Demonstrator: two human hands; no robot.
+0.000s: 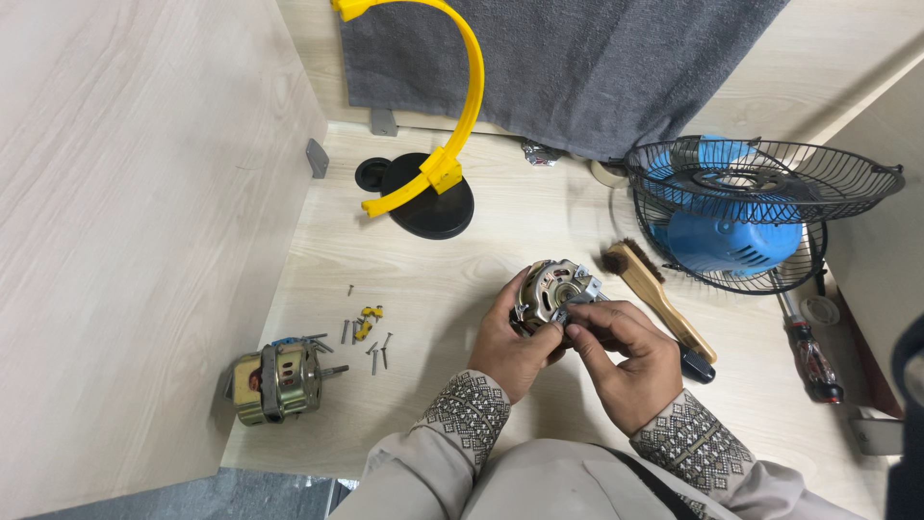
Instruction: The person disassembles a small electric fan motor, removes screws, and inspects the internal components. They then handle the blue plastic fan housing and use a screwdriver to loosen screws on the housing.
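Left hand [512,349] gripped small motor [551,291]; right hand [626,358] pinched its edge. Screws [368,337] already out, second motor [277,380] lay apart on surface [433,279].

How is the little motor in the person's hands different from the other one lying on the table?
The held motor is silvery grey; the table motor looks brass-gold. The held one is lifted off the table, gripped by the left hand and touched by the right hand, with a round end turned up; the table one lies on its side, untouched, its shaft pointing toward loose screws. Both are small, round metal motors.
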